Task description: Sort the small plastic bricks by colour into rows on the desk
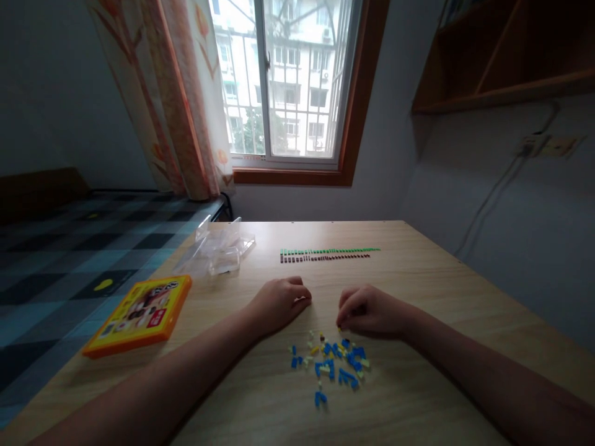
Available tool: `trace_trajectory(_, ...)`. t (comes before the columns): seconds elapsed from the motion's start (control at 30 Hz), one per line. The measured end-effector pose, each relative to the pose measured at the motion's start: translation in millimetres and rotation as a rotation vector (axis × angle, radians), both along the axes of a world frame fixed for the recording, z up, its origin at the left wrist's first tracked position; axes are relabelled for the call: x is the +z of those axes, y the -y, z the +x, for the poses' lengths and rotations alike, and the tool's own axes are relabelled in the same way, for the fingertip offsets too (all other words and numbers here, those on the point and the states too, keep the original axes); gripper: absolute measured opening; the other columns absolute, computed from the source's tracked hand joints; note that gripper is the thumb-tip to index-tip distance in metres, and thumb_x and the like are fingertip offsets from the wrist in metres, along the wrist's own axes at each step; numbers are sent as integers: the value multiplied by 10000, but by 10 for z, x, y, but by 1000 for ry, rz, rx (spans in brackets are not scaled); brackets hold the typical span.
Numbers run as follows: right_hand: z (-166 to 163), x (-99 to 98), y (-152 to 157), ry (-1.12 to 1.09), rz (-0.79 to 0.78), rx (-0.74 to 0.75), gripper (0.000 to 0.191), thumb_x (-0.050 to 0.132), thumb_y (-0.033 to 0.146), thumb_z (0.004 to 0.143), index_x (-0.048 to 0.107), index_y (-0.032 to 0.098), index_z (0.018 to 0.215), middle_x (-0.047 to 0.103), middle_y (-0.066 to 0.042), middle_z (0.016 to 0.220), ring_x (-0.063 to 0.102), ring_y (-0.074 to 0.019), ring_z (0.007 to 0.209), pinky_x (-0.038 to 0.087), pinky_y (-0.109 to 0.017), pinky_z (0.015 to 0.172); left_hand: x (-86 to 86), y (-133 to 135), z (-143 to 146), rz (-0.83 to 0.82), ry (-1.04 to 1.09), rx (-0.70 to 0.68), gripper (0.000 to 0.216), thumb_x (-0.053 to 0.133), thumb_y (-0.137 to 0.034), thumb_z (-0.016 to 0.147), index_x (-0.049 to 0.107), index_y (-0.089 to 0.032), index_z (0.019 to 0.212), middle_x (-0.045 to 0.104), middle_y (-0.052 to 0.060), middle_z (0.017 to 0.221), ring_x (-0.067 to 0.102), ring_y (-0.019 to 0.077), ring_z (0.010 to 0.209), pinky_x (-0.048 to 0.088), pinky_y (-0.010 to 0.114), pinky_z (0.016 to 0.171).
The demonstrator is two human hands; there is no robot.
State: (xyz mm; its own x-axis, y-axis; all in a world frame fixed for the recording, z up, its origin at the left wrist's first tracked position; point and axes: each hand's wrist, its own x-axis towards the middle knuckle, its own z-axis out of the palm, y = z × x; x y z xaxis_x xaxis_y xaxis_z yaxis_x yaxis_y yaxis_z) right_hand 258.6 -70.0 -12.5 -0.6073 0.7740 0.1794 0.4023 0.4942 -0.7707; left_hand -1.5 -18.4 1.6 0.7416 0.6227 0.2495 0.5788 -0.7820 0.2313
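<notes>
A person's two bare hands rested on a pale wood-grain table (418,384) at the far edge of a loose pile of small blue, yellow and cream plastic pieces (331,369), which lay between the forearms, probably for easy reach by either side. Just beyond the pile, on its right, the right hand (372,310) had its thumb and fingers drawn together in a tight pinch, a grip that seemed suited to parts so small; a tiny yellowish piece (339,327) showed at the fingertips, though whether it was gripped or merely touched could not be told from where I stood. The left hand (281,303), beyond the pile on its left, hung half-curled with its fingertips close together, and nothing could be made out between them. Well past the pile ran a row of small green plastic pieces (332,251) and, just on its near side, a parallel row of dark brown ones (325,258), lined up by colour, perhaps so that each could be told apart. Left of the pile, a flat yellow-and-orange box (139,316) and, farther off, some clear plastic packaging (223,251) sat aside, apparently leaving the middle free for the hands.
</notes>
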Motion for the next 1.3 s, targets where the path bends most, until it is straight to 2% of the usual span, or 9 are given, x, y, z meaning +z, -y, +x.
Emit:
trace_trajectory(0.27, -32, 32, -4, 97, 134, -15, 128, 681, 230, 824, 786, 194, 887, 666, -33, 808, 591, -106, 653, 444, -204, 601, 16, 10, -14, 88, -59, -61, 264, 481, -315, 942, 711, -223, 852, 655, 29, 872, 605, 126, 677, 421, 233, 627)
trace_trajectory(0.53, -104, -10, -53, 162, 286, -110, 183, 603, 205, 880, 771, 205, 953, 667, -43, 834, 616, -135, 741, 463, -245, 711, -19, 1, -16, 97, -54, -90, 246, 488, -299, 941, 725, -245, 906, 664, 24, 880, 610, 125, 688, 419, 230, 634)
trace_trajectory(0.63, -130, -17, -54, 149, 323, -171, 215, 592, 154, 857, 755, 203, 987, 660, -42, 845, 600, -134, 742, 461, -248, 709, -37, -6, -15, 55, -4, -58, 221, 517, -302, 922, 733, -254, 925, 676, 21, 898, 615, 128, 700, 433, 240, 654)
trace_trajectory(0.73, -137, -5, -39, 130, 326, -226, 158, 614, 164, 835, 745, 181, 922, 639, -37, 809, 575, -126, 695, 453, -239, 663, -41, -19, -14, -28, 94, 2, 192, 556, -269, 879, 737, -240, 935, 684, 22, 907, 611, 123, 695, 452, 241, 671)
trace_trajectory(0.9, -126, -13, -18, 167, 287, -225, 105, 669, 201, 799, 745, 187, 870, 639, -25, 809, 567, -106, 637, 449, -230, 637, -19, -72, -36, -144, 206, 28, 189, 583, -206, 802, 746, -199, 899, 676, 33, 854, 589, 114, 672, 466, 226, 661)
trace_trajectory(1.1, -146, -35, -29, 202, 291, -237, 97, 665, 195, 807, 757, 199, 837, 665, -24, 798, 588, -120, 689, 441, -232, 660, 39, -133, -67, -244, 173, -7, 192, 617, -213, 758, 756, -203, 890, 674, 24, 834, 603, 120, 692, 472, 222, 663)
trace_trajectory(1.3, -242, -53, -100, 216, 291, -304, 114, 673, 240, 813, 776, 226, 857, 671, -19, 770, 587, -134, 701, 419, -243, 650, 62, -96, -14, -226, 98, 29, 174, 614, -222, 772, 777, -241, 827, 684, 15, 819, 610, 132, 711, 461, 229, 676)
